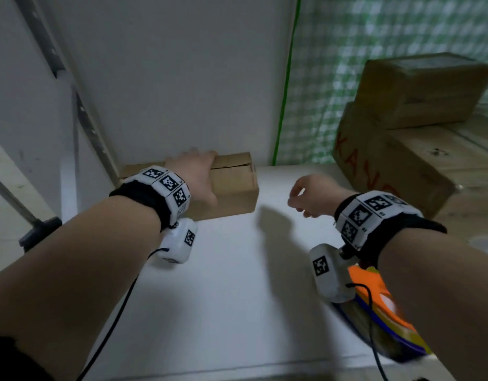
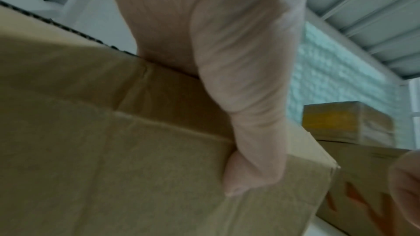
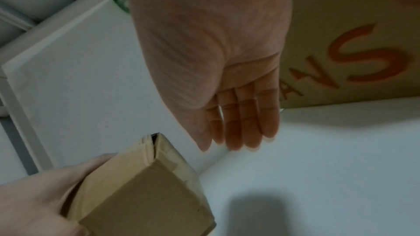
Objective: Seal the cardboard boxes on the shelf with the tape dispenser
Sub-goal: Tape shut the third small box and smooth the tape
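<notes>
Three boxes: left hand (image 1: 194, 174) grips small box (image 1: 232, 185).

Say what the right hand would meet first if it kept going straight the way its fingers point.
Probably nothing until the white back wall. The right hand hangs empty over the bare shelf, in the gap between the small box and the big lettered box. Depth is unclear.

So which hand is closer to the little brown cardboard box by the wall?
Left. The left hand grips the small brown cardboard box, fingers over its top, thumb on its front. The right hand hangs open beside it, apart, above the white shelf.
</notes>
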Tool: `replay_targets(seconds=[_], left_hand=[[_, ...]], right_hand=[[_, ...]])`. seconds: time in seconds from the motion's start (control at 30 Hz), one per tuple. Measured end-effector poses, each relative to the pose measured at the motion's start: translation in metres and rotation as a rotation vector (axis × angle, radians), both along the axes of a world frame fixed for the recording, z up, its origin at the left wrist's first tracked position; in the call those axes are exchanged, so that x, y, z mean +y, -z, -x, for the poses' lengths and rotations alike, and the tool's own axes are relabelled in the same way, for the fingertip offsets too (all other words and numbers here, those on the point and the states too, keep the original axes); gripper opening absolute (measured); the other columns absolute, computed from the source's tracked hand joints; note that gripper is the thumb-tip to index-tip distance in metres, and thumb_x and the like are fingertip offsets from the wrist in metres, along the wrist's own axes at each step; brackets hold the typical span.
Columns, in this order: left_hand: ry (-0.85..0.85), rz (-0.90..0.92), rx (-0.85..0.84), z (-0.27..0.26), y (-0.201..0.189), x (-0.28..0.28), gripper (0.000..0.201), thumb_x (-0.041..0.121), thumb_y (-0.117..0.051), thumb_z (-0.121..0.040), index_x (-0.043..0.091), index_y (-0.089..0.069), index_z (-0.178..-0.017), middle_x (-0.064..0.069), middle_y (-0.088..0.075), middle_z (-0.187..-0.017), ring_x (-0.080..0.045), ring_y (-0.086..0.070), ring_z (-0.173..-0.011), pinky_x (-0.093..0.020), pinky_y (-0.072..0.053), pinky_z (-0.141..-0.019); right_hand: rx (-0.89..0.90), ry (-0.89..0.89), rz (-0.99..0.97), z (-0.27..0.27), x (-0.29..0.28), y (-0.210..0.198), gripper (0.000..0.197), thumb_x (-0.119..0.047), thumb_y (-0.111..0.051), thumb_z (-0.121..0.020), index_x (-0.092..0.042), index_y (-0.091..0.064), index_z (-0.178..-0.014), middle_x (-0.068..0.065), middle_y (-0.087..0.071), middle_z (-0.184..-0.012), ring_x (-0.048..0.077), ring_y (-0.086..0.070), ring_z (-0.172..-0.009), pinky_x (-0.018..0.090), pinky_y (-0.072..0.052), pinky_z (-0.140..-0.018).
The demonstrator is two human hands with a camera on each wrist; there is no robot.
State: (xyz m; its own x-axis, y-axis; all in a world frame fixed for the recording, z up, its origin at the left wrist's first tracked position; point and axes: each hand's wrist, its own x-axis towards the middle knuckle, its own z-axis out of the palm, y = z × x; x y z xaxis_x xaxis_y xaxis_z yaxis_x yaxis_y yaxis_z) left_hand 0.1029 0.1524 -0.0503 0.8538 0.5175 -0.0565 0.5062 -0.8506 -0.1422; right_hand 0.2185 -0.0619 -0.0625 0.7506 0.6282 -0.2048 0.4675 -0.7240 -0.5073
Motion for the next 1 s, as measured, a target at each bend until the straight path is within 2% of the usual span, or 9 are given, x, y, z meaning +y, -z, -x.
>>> replay_targets(seconds=[0.2, 0.33, 0.4, 0.47, 0.5, 0.57, 0.67, 0.8, 1.0], left_hand=[[0.084, 0.18, 0.037, 0.023, -0.002, -0.073, 0.115, 0.049, -0.079, -0.056, 0.034, -0.009, -0.146, -0.015, -0.039, -0.134, -0.035, -0.041, -0.123, -0.05, -0.043, -0.097], [0.11, 0.231, 0.097, 0.04, -0.002, -0.105, 0.111, 0.052, -0.076, -0.048, 0.037, -0.016, -0.14, -0.011, -0.042, -0.128, -0.031, -0.043, -0.116, -0.049, -0.044, -0.095], [0.11, 0.258, 0.112, 0.047, -0.002, -0.117, 0.108, 0.05, -0.077, -0.05, 0.038, -0.017, -0.139, -0.008, -0.041, -0.122, -0.029, -0.042, -0.113, -0.049, -0.045, -0.094], [0.115, 0.263, 0.105, 0.053, -0.001, -0.127, 0.109, 0.05, -0.077, -0.05, 0.038, -0.016, -0.14, -0.007, -0.04, -0.123, -0.028, -0.04, -0.114, -0.049, -0.045, -0.093], [0.116, 0.262, 0.098, 0.056, -0.001, -0.131, 0.11, 0.05, -0.077, -0.05, 0.039, -0.016, -0.141, -0.007, -0.04, -0.124, -0.028, -0.039, -0.116, -0.049, -0.044, -0.094], [0.126, 0.257, 0.083, 0.061, 0.0, -0.137, 0.112, 0.051, -0.077, -0.05, 0.038, -0.015, -0.143, -0.006, -0.039, -0.128, -0.028, -0.038, -0.119, -0.048, -0.043, -0.096], [0.126, 0.261, 0.064, 0.068, 0.001, -0.138, 0.12, 0.055, -0.079, -0.054, 0.033, -0.007, -0.148, -0.009, -0.035, -0.14, -0.029, -0.035, -0.127, -0.046, -0.038, -0.103], [-0.007, 0.209, 0.103, 0.081, 0.0, -0.13, 0.127, 0.079, -0.066, -0.055, 0.017, -0.008, -0.149, -0.013, -0.034, -0.145, -0.03, -0.037, -0.131, -0.045, -0.035, -0.106], [-0.152, 0.23, 0.165, 0.103, -0.002, -0.115, 0.117, 0.09, -0.049, -0.051, 0.048, 0.007, -0.145, -0.015, -0.023, -0.149, -0.042, -0.021, -0.136, -0.053, -0.025, -0.109]], right_hand=[[0.006, 0.011, 0.246, 0.025, -0.083, -0.004, 0.037, -0.034, -0.064, -0.089, 0.001, -0.065, -0.101, 0.006, -0.064, -0.076, 0.018, -0.058, -0.06, 0.033, -0.053, -0.066], [-0.013, -0.005, 0.46, 0.044, -0.125, 0.005, 0.064, -0.058, -0.061, -0.081, -0.001, -0.064, -0.108, 0.011, -0.066, -0.094, 0.023, -0.058, -0.08, 0.031, -0.047, -0.073], [-0.01, -0.001, 0.485, 0.056, -0.136, 0.006, 0.085, -0.074, -0.06, -0.068, -0.002, -0.063, -0.112, 0.011, -0.066, -0.099, 0.025, -0.061, -0.088, 0.028, -0.046, -0.074], [0.07, -0.119, 0.488, 0.069, -0.143, 0.006, 0.125, -0.095, -0.047, -0.036, 0.001, -0.061, -0.115, 0.021, -0.063, -0.108, 0.03, -0.059, -0.098, 0.02, -0.044, -0.07], [0.09, -0.175, 0.528, 0.073, -0.145, 0.008, 0.127, -0.098, -0.043, -0.027, -0.002, -0.063, -0.108, 0.025, -0.06, -0.111, 0.032, -0.058, -0.099, 0.018, -0.043, -0.07], [0.006, -0.163, 0.615, 0.076, -0.15, 0.014, 0.085, -0.088, -0.057, -0.049, -0.012, -0.059, -0.086, 0.013, -0.062, -0.099, 0.025, -0.057, -0.086, 0.026, -0.043, -0.071], [-0.031, -0.112, 0.582, 0.067, -0.158, 0.028, 0.052, -0.055, -0.075, -0.067, -0.012, -0.058, -0.088, 0.004, -0.055, -0.085, 0.02, -0.052, -0.076, 0.03, -0.04, -0.066], [-0.055, -0.1, 0.491, 0.071, -0.161, 0.024, 0.033, -0.041, -0.071, -0.077, -0.012, -0.055, -0.079, 0.004, -0.055, -0.086, 0.02, -0.052, -0.081, 0.027, -0.04, -0.064], [-0.128, 0.106, 0.145, 0.058, -0.165, 0.005, 0.046, -0.043, -0.046, -0.095, 0.0, -0.062, -0.1, 0.017, -0.058, -0.095, 0.03, -0.055, -0.085, 0.033, -0.041, -0.068]])
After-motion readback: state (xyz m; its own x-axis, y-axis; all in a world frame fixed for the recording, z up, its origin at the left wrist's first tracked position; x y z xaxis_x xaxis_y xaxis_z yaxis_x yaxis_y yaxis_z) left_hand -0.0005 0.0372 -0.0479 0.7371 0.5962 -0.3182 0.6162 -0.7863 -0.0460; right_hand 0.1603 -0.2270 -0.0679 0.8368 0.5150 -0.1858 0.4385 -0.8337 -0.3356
